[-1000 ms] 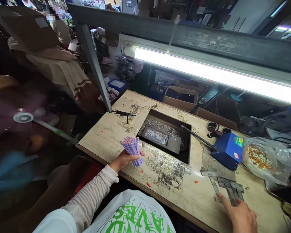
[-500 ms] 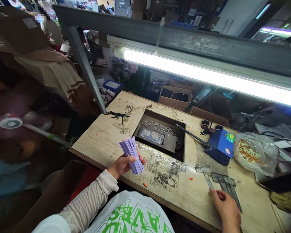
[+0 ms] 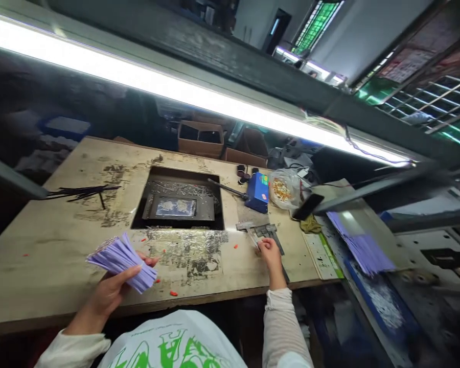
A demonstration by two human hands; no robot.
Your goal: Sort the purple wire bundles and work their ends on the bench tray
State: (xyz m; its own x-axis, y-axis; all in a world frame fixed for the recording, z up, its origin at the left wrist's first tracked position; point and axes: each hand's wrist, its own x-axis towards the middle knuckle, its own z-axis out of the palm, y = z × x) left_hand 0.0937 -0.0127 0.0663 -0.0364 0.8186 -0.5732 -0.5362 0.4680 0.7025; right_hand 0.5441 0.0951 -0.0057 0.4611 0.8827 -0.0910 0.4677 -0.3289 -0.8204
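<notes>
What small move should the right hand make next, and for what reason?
Probably lift the metal tool off the table: the right hand appears to pinch its near end, while the left hand holds the purple bundle.

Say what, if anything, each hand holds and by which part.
Left hand: purple bundle, held toward its narrower end. Right hand: at the near end of a thin metal strip; whether gripped cannot be told.

Held a bunch of thin purple sticks (image 3: pixel 117 258) in the left hand (image 3: pixel 109 294) and pinched a gray tool (image 3: pixel 252 234) with the right hand (image 3: pixel 271 255).
</notes>
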